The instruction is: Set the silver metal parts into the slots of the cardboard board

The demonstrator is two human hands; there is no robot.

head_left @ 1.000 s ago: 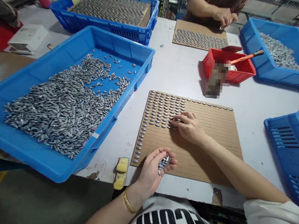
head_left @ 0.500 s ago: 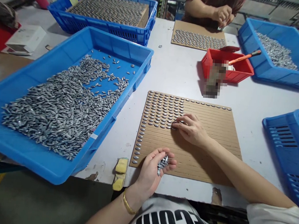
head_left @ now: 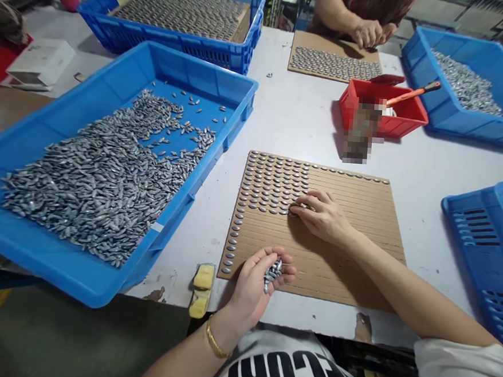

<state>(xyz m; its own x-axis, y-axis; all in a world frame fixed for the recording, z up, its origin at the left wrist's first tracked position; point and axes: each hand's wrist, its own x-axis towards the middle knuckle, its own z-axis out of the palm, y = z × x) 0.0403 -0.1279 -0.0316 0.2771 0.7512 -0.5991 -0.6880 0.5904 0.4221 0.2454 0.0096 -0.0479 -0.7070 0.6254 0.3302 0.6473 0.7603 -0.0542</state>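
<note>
Blue tray [head_left: 203,79]: grey pieces [head_left: 97,178] | left hand [head_left: 251,280]: curled around several | right hand [head_left: 324,219]: at cardboard [head_left: 366,205], pinch unclear

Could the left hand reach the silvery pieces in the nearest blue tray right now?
Probably yes: the tray is open on top and nearby, though the left hand already cups some pieces.

The white surface [head_left: 282,113] is scuffed, its coating chipped away in patches along the near edge. A grooved cardboard sheet [head_left: 315,262] lies flat near that edge, two yellow blocks [head_left: 203,277] just beside its left corner. Leftward sits a large blue tub [head_left: 191,69], with a blue crate [head_left: 200,53] behind it and a white box [head_left: 40,62] farther left. Across stand another cardboard sheet [head_left: 309,41], a red bin [head_left: 404,127] and a second blue tub [head_left: 466,129]; a slatted blue basket [head_left: 471,255] is at right.
</note>
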